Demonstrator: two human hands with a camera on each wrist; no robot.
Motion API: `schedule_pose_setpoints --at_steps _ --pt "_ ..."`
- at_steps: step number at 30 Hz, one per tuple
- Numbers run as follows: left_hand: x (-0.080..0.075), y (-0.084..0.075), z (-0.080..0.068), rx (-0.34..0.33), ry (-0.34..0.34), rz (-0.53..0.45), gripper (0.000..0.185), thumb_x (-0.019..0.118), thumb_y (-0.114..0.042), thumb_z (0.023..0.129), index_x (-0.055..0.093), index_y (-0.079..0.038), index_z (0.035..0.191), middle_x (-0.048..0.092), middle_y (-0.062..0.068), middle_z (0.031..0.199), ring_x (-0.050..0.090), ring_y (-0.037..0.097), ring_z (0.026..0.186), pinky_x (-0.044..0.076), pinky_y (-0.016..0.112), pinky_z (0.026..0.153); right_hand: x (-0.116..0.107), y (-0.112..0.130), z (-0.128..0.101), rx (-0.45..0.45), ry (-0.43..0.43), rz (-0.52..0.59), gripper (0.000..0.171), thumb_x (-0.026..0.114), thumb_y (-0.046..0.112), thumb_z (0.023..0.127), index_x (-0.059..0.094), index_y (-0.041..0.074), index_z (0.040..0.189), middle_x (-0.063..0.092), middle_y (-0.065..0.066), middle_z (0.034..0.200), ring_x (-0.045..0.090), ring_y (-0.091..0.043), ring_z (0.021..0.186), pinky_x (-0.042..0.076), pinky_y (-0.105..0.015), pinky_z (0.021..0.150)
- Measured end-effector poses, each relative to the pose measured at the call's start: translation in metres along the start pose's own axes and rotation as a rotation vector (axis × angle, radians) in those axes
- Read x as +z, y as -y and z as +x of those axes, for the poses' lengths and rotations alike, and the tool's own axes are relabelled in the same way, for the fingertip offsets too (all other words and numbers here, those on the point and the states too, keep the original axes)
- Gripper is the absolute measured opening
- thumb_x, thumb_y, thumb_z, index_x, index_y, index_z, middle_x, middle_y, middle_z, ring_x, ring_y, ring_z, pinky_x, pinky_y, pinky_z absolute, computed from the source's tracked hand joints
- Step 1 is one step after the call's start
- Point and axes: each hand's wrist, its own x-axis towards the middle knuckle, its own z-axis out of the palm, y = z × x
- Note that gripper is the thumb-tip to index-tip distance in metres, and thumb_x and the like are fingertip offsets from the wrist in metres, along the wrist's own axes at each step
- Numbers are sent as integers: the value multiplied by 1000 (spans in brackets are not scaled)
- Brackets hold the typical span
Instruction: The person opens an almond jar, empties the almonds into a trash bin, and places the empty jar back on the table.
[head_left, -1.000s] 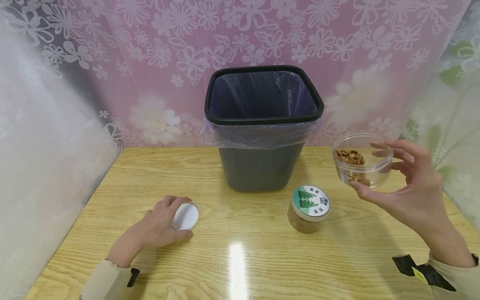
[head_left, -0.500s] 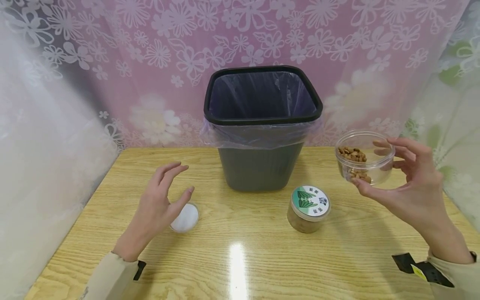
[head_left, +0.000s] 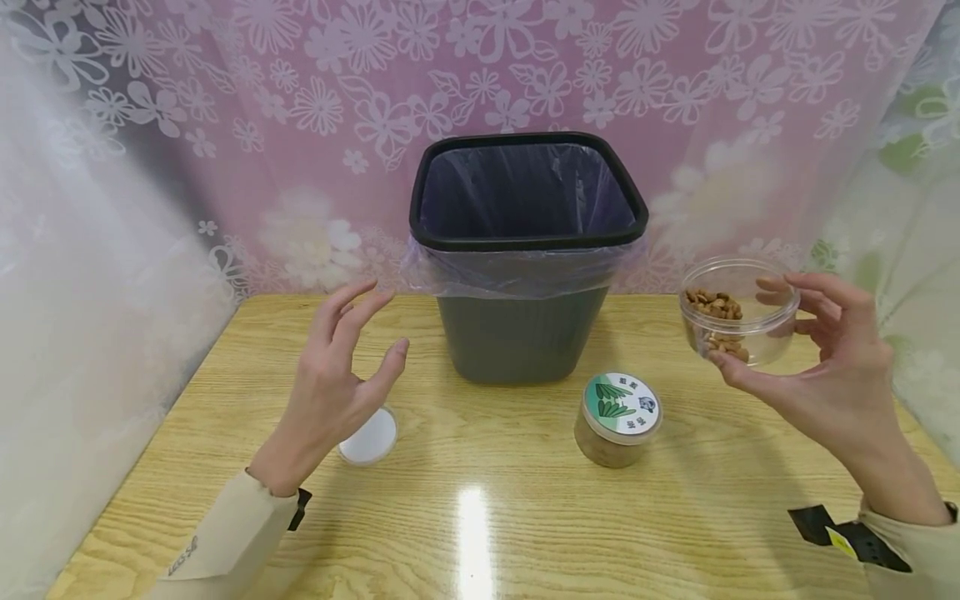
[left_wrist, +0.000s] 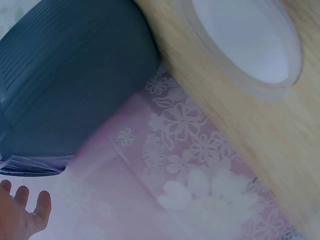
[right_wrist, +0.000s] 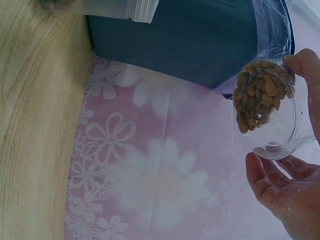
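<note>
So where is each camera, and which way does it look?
Head: on the head, facing down at the table, bin, both hands and sleeves.
Left wrist: tilted view of the lid and bin; left fingertips show.
Right wrist: looks at the nut jar held by the right hand.
All three show the bin.

Almond jar (right_wrist: pixel 267 107) between fingers (right_wrist: pixel 262 177), beside bin (right_wrist: pixel 185 37)

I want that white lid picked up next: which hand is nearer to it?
Left. The left hand hovers just above the white lid; the right hand is far across the table, holding the jar of nuts.
</note>
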Motion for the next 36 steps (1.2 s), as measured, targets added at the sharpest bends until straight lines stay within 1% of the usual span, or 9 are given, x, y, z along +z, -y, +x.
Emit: schedule_pose_setpoints --at_steps 4,7,11,16,20,23,27,34,36 --pt "2 -4 13 39 -3 -12 47 62 -29 98 61 -3 136 55 26 140 56 37 127 49 47 98 -1 -1 3 8 -10 6 101 80 52 74 36 -13 139 61 17 134 61 -2 116 43 -11 83" --pt "2 -7 22 67 -4 -26 47 64 -27 97 61 -4 137 55 26 140 56 37 128 49 45 98 -2 -2 6 8 -16 11 101 81 49 74 37 -13 139 62 17 134 61 -2 116 44 -12 83" --pt "3 -11 32 100 -2 -36 47 66 -22 94 61 -6 138 56 25 140 56 38 128 48 45 100 -3 -3 10 -2 -11 -6 101 79 52 74 37 -13 139 61 18 134 60 -1 116 43 -12 82" --pt "4 -15 42 120 8 -48 46 66 -19 93 61 -6 138 56 24 141 53 39 132 46 47 107 -5 -3 15 -1 -24 -24 97 80 48 74 37 -12 138 61 19 132 61 -1 115 43 -12 82" --pt "6 -18 49 121 14 -70 48 68 -15 91 62 -6 137 56 23 142 51 39 135 41 47 117 -5 -1 21 15 -35 -17 93 83 35 73 37 -11 139 63 20 131 62 -1 115 44 -11 82" --pt "7 -18 55 127 26 -72 48 69 -16 91 62 -7 138 55 23 143 49 39 138 36 48 122 -6 0 26 21 -36 -10 92 85 27 71 37 -11 139 63 19 130 62 -2 115 45 -11 83" --pt "10 -19 60 137 48 -62 49 69 -18 92 61 -8 139 54 23 145 46 41 141 33 50 124 -8 1 30 25 -28 -26 90 85 21 71 36 -10 140 62 22 130 62 -1 115 45 -10 83" --pt "12 -18 68 173 90 11 51 69 -21 93 60 -9 142 55 23 145 45 43 141 32 49 123 -9 2 37 37 -25 -46 91 85 3 65 37 -8 141 62 23 130 61 -1 114 44 -10 81" --pt "13 -17 70 182 89 24 51 70 -21 93 61 -9 142 57 22 143 47 42 140 33 49 122 -9 2 39 37 -26 -50 90 85 4 66 38 -8 142 62 24 130 61 -1 114 44 -10 81"
